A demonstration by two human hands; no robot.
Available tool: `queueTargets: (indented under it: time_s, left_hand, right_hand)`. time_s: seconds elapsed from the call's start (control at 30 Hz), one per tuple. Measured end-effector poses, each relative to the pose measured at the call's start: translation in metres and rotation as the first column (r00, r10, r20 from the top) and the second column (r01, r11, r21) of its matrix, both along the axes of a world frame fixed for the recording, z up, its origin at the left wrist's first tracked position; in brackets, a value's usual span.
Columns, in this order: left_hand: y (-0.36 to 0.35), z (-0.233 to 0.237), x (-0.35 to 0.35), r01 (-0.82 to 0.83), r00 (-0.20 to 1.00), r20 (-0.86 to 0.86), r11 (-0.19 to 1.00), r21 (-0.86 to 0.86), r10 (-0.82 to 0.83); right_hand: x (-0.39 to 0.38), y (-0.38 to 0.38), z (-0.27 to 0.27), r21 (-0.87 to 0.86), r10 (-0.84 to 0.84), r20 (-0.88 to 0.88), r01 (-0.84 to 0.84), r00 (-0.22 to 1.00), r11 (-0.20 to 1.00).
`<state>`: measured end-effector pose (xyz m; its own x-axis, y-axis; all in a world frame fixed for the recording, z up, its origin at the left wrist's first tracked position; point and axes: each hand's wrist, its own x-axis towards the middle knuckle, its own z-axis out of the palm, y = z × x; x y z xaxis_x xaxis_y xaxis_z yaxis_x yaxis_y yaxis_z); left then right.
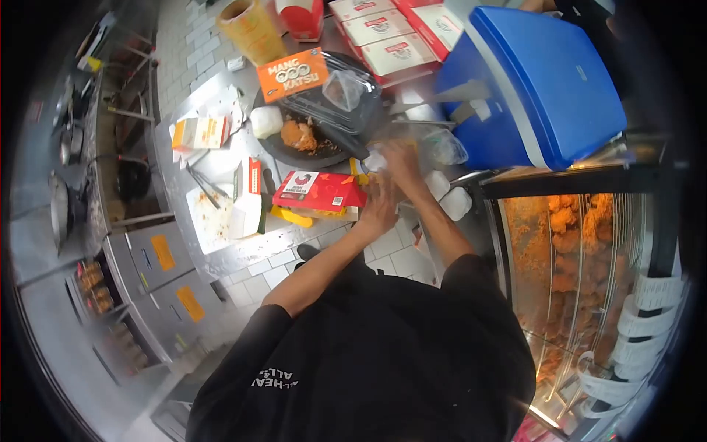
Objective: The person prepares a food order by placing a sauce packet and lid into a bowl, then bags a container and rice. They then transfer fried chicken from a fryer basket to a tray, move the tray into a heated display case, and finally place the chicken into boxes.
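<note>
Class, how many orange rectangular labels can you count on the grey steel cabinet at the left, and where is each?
2: one orange rectangular label on the upper panel of the grey steel cabinet, another label on the panel below.

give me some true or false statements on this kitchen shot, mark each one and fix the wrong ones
1. The left hand is at the right end of the red box. True.
2. The "MANG KATSU" card is blue. False: the card is orange with white lettering.
3. A breaded piece lies on the round black tray. True.
4. The big blue container stands to the left of both hands. False: the blue container is to the right of the left hand and the right hand.
5. Golden fried pieces show in the lit case on the right. True.
</note>
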<state>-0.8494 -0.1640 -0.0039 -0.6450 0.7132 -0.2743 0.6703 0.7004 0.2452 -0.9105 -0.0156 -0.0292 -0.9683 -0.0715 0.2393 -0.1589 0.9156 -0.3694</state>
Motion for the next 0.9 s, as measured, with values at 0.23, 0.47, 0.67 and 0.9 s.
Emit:
queueTargets:
  time_s: [0.23,0.47,0.67,0.9]
  left_hand:
    - [0.002,-0.021,0.003,-0.007,1.0,0.026,0.993,0.118,0.004]
    - [0.007,0.026,-0.012,-0.496,0.757,0.653,0.629,0.598,-0.024]
    - [0.0,0.106,-0.016,-0.943,0.169,0.906,0.203,0.263,-0.389]
    - [-0.025,0.113,0.019,-0.908,0.415,0.902,-0.017,0.419,0.118]
  right_hand:
    - [0.016,0.006,0.052,-0.467,-0.302,-0.232,0.166,0.925,0.869]
    - [0.034,0.041,0.117,-0.88,-0.56,0.157,0.372,0.813,0.294]
    - [0.095,0.007,0.107,-0.876,-0.181,0.402,0.32,0.897,-0.361]
    - [0.138,-0.044,0.095,-0.96,-0.77,0.137,0.276,0.623,0.053]
